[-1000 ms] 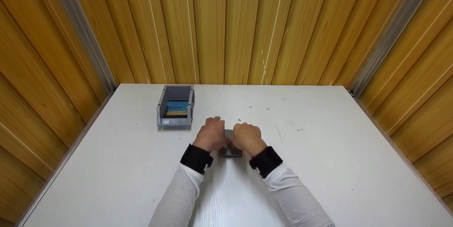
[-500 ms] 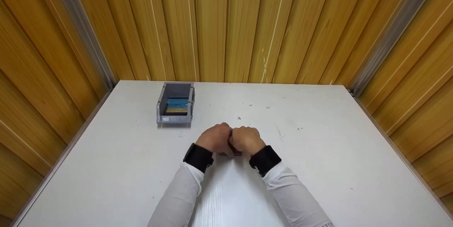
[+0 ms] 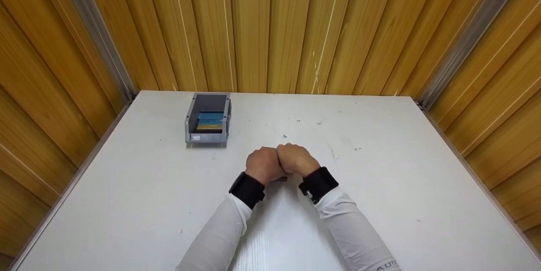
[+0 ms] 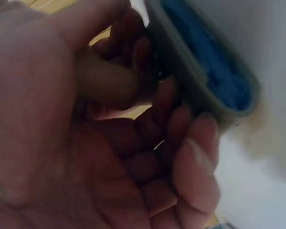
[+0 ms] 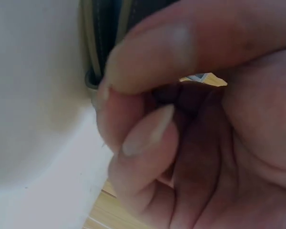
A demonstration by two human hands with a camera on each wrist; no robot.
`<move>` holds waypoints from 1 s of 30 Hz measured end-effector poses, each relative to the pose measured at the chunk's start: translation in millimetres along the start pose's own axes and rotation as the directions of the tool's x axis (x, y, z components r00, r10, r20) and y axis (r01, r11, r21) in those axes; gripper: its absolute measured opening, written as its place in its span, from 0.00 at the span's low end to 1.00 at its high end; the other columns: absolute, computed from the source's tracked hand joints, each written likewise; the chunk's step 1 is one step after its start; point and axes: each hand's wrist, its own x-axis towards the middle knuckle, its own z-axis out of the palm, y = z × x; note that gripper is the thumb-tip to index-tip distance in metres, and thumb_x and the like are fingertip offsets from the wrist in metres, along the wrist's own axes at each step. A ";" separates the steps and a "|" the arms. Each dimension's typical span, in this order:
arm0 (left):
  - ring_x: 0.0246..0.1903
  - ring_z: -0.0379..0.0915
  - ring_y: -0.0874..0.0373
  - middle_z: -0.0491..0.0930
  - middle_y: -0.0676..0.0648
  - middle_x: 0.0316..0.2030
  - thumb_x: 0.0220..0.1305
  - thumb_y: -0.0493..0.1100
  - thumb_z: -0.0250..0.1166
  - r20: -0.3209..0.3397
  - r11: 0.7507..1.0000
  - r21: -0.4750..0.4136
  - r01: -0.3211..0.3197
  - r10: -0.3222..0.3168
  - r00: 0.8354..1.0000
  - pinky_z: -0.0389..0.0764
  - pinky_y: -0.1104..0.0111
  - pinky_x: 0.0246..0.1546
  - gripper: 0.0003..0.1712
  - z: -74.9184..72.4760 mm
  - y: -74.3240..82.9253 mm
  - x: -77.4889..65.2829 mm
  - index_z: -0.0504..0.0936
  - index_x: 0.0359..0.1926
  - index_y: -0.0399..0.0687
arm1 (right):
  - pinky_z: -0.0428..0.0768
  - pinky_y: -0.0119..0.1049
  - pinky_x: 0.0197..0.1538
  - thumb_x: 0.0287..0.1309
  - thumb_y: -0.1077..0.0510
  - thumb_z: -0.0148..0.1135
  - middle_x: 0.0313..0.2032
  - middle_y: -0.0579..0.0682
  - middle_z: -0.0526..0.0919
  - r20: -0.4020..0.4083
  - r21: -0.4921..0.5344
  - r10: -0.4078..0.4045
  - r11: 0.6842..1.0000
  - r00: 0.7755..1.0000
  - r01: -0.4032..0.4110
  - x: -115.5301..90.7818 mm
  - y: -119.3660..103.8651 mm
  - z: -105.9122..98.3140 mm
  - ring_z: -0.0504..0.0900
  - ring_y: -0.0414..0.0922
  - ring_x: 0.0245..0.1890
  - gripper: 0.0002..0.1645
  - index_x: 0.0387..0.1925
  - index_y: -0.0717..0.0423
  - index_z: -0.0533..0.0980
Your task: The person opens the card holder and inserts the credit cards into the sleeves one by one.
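Note:
A small dark wallet-like pouch (image 3: 282,179) with stitched edges lies between both hands, and most of it is covered in the head view. In the left wrist view the pouch (image 4: 183,52) shows a rounded end with bright blue inside. My left hand (image 3: 263,165) holds it with curled fingers, fingertips against its side. My right hand (image 3: 297,160) touches the left one and pinches the pouch near its edge between thumb and finger. The right wrist view shows layered, stitched edges of the pouch (image 5: 96,38) beside the thumb. What the hidden fingers do inside cannot be seen.
A grey plastic bin (image 3: 206,137) stands at the back left of the white table (image 3: 380,186). Flat blue and yellow pieces (image 3: 210,119) lie inside it. Wood-patterned walls (image 3: 270,30) close off the back and both sides.
The hands have drawn together, the left one shifting right, and the pouch that showed between them is now mostly covered. The view has tilted slightly, so the bin appears higher.

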 end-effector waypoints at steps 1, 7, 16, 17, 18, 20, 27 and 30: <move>0.29 0.84 0.52 0.91 0.44 0.32 0.48 0.57 0.84 -0.025 1.000 0.003 0.006 -0.006 1.000 0.86 0.57 0.30 0.21 2.0 0.3 0.2 0.87 0.29 0.47 | 0.85 0.51 0.37 0.61 0.72 0.61 0.28 0.56 0.81 0.007 0.011 -0.004 1.000 1.000 0.004 2.7 2.1 0.8 0.75 0.50 0.29 0.07 0.29 0.62 0.80; 0.29 0.84 0.52 0.91 0.46 0.30 0.49 0.54 0.85 -0.046 0.999 -0.032 0.012 -0.013 0.999 0.85 0.58 0.29 0.18 4.7 1.2 -0.4 0.87 0.27 0.49 | 0.84 0.43 0.28 0.67 0.65 0.59 0.24 0.53 0.85 0.038 0.105 -0.051 0.993 0.998 0.047 27.6 32.9 14.7 0.83 0.49 0.23 0.12 0.25 0.57 0.79; 0.36 0.87 0.47 0.90 0.42 0.37 0.48 0.57 0.85 -0.061 0.995 0.013 0.096 -0.095 0.994 0.89 0.55 0.39 0.26 10.1 3.4 -4.5 0.88 0.37 0.41 | 0.91 0.43 0.31 0.72 0.59 0.57 0.29 0.58 0.90 0.079 0.278 0.148 0.946 0.986 -0.164 -8.1 38.1 -20.3 0.90 0.53 0.26 0.13 0.37 0.63 0.83; 0.38 0.87 0.47 0.90 0.40 0.39 0.48 0.58 0.85 -0.066 0.993 0.023 0.115 -0.113 0.991 0.89 0.55 0.40 0.30 11.5 4.0 -4.7 0.88 0.41 0.39 | 0.91 0.45 0.32 0.72 0.60 0.57 0.29 0.57 0.90 0.091 0.287 0.159 0.941 0.983 -0.179 -9.5 38.7 -20.1 0.90 0.52 0.26 0.11 0.38 0.63 0.83; 0.39 0.88 0.46 0.89 0.39 0.41 0.48 0.59 0.85 -0.072 0.991 0.033 0.133 -0.130 0.989 0.90 0.55 0.41 0.34 12.8 4.8 -5.1 0.87 0.45 0.37 | 0.92 0.45 0.33 0.70 0.61 0.58 0.30 0.58 0.90 0.100 0.293 0.162 0.938 0.982 -0.184 -10.4 39.0 -19.6 0.89 0.51 0.25 0.10 0.38 0.63 0.83; 0.41 0.87 0.46 0.88 0.38 0.43 0.49 0.61 0.85 -0.081 0.985 0.052 0.163 -0.159 0.984 0.90 0.56 0.42 0.41 14.7 6.6 -5.4 0.83 0.51 0.34 | 0.92 0.44 0.33 0.67 0.65 0.60 0.31 0.59 0.91 0.121 0.304 0.155 0.935 0.980 -0.185 -10.5 38.3 -18.7 0.89 0.48 0.24 0.08 0.38 0.64 0.84; 0.39 0.88 0.45 0.88 0.37 0.40 0.51 0.59 0.83 -0.120 0.984 0.006 0.179 -0.177 0.977 0.90 0.57 0.41 0.38 8.6 10.5 -5.7 0.79 0.48 0.34 | 0.86 0.34 0.30 0.58 0.68 0.74 0.33 0.60 0.94 0.127 0.328 0.139 0.929 0.982 -0.174 -9.4 33.9 -21.8 0.89 0.44 0.23 0.12 0.44 0.66 0.83; 0.37 0.87 0.46 0.88 0.37 0.38 0.54 0.59 0.80 -0.117 0.982 -0.067 0.176 -0.183 0.976 0.89 0.57 0.39 0.35 4.4 10.2 -4.5 0.80 0.46 0.35 | 0.85 0.33 0.30 0.58 0.69 0.73 0.33 0.60 0.93 0.118 0.313 0.139 0.934 0.983 -0.170 -9.6 34.1 -24.3 0.86 0.42 0.22 0.16 0.49 0.67 0.83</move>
